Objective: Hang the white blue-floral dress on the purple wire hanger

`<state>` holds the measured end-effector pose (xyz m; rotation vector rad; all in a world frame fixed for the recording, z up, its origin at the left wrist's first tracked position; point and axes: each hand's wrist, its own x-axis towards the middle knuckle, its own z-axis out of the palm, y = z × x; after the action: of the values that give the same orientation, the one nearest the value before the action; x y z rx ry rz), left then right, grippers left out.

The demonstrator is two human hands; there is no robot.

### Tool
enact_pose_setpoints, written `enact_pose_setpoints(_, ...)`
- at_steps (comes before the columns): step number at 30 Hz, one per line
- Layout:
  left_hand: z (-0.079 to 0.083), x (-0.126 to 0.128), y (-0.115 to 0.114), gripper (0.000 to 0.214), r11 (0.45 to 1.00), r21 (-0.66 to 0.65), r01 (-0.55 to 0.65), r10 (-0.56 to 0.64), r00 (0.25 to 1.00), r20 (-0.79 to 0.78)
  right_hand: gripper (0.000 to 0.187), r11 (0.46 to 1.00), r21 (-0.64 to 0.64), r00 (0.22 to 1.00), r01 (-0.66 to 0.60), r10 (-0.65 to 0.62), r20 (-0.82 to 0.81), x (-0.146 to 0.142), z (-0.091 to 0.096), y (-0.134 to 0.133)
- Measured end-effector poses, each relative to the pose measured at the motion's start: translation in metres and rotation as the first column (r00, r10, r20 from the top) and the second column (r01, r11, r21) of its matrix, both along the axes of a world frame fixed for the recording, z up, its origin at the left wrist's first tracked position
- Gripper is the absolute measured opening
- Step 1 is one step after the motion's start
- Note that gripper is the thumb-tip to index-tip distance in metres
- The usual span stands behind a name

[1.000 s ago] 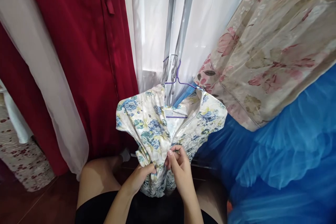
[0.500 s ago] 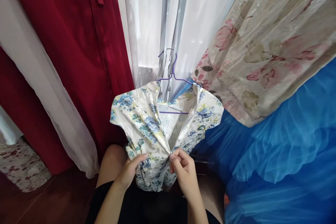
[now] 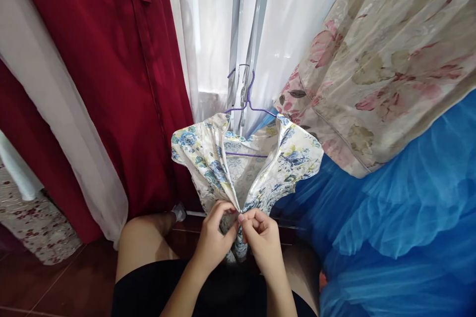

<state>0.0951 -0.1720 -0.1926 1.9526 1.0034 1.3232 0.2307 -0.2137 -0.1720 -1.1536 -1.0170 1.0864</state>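
A white dress (image 3: 293,158) with blue and green flowers hangs in front of me on a purple wire hanger (image 3: 248,104). Its zip opening spreads in a V from the neck down to my fingers. My left hand (image 3: 214,237) pinches the cloth edge just left of the V's lowest point. Beside it, almost touching, my right hand (image 3: 260,237) has thumb and forefinger closed at the zipper pull, which the fingertips mostly cover. The lower part of the dress is bunched between my knees, partly hidden by my hands.
Dark red cloth (image 3: 92,59) and white drapes hang at the left. Behind the hanger are a metal stand (image 3: 238,25) and white fabric. On the right hang a beige floral garment (image 3: 390,69) and blue tulle (image 3: 401,208). The floor (image 3: 67,282) is reddish tile.
My left hand has moved right, from the dress's side to the edge by the zip. The dress's left side has shifted inward, and my left knee has swung outward.
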Motion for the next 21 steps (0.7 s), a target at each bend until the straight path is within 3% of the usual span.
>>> enact_pose_setpoints(4, 0.004, 0.017, 0.006, 0.007, 1.000, 0.024, -0.004, 0.005, 1.000, -0.010, 0.038, 0.999, 0.002, 0.999, 0.036, -0.036, -0.016, 0.001, 0.003, -0.003)
enact_pose_setpoints(21, 0.006, 0.010, -0.002, 0.015, 0.996, 0.031, 0.083, -0.085, 0.994, 0.066, 0.034, 0.999, -0.028, 0.986, 0.046, -0.050, -0.157, 0.001, 0.000, -0.008)
